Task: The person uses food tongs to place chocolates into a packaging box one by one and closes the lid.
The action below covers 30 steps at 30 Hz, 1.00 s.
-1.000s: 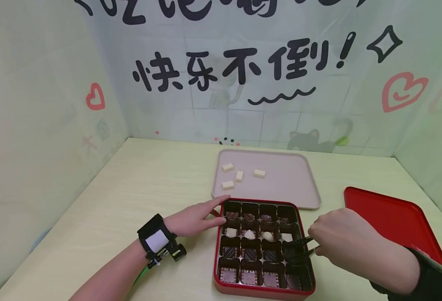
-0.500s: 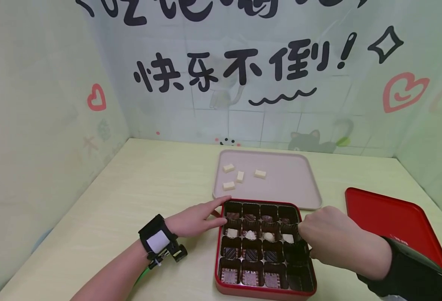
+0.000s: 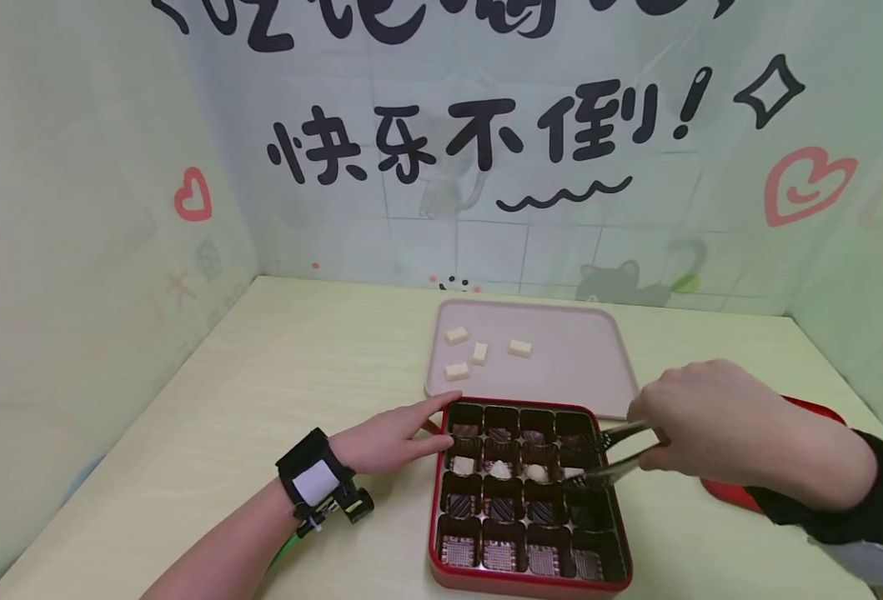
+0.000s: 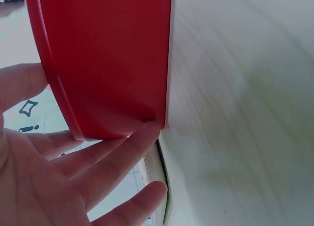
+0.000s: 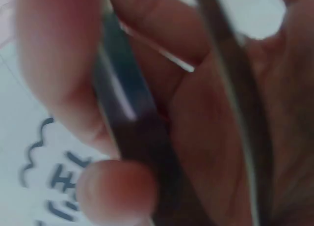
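Observation:
A red box [image 3: 437,533] on the table has a dark gridded insert. Dark, striped, white and patterned chocolates [image 3: 498,552] lie in its compartments. My left hand [image 3: 392,437] rests against the box's far-left corner with extended fingers. In the left wrist view, its fingertips touch the red side wall [image 4: 103,54]. My right hand [image 3: 719,425] grips metal tongs [image 3: 615,474], whose arms stand apart and reach over the box's right edge. Their tips are near the right-hand compartments; whether they touch a chocolate cannot be seen. The right wrist view is blurred, with the tongs [image 5: 140,123] across the palm.
Behind the box lies a pale pink tray [image 3: 561,367] with several small white blocks [image 3: 519,348]. At the right, a red tray or lid [image 3: 734,496] is partly covered by my right arm. Printed sheets [image 3: 366,233] enclose the table.
My right hand with the tongs first moved left over the box's right edge, then back right and farther away. The tongs' arms now show spread. My left hand stays in place.

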Each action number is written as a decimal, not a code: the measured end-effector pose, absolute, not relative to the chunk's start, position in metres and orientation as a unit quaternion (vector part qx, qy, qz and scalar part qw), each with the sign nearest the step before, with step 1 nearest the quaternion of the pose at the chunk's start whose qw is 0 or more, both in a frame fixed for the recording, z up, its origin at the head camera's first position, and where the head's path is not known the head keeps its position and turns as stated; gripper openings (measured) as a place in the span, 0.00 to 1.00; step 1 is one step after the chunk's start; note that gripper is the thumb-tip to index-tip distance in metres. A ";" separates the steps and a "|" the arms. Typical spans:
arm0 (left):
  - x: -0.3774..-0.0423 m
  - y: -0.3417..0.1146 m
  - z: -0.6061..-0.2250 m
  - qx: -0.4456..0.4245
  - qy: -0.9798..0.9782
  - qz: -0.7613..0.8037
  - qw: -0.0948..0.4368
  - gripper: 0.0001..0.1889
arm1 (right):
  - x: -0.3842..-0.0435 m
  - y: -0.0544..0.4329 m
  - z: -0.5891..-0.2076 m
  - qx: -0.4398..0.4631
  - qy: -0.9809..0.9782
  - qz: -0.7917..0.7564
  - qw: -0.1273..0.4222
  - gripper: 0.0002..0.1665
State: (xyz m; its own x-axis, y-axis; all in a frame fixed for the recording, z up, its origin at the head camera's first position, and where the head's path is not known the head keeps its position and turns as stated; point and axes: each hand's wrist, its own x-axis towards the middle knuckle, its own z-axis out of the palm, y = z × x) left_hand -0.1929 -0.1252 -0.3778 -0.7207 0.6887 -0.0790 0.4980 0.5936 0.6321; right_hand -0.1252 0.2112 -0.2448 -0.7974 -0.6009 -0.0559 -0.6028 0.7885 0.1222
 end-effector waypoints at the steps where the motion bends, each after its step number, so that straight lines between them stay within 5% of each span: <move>1: -0.193 -0.125 -0.378 0.338 0.878 0.298 0.159 0.35 | -0.132 0.212 -0.244 -0.308 0.950 0.057 0.010 0.14; 16: -0.192 -0.126 -0.377 0.340 0.877 0.300 0.157 0.36 | -0.258 0.213 -0.305 -0.215 0.976 -0.002 0.022 0.16; 30: -0.193 -0.126 -0.379 0.341 0.878 0.298 0.155 0.36 | -0.283 0.209 -0.327 -0.243 0.970 0.026 0.002 0.11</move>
State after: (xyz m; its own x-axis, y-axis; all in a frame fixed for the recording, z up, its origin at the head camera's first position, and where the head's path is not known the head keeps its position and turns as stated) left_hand -0.1928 -0.1263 -0.3788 -0.7192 0.6914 -0.0681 0.5074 0.5897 0.6283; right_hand -0.2830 0.2092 -0.3268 -0.8817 -0.4716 -0.0162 -0.4718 0.8803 0.0504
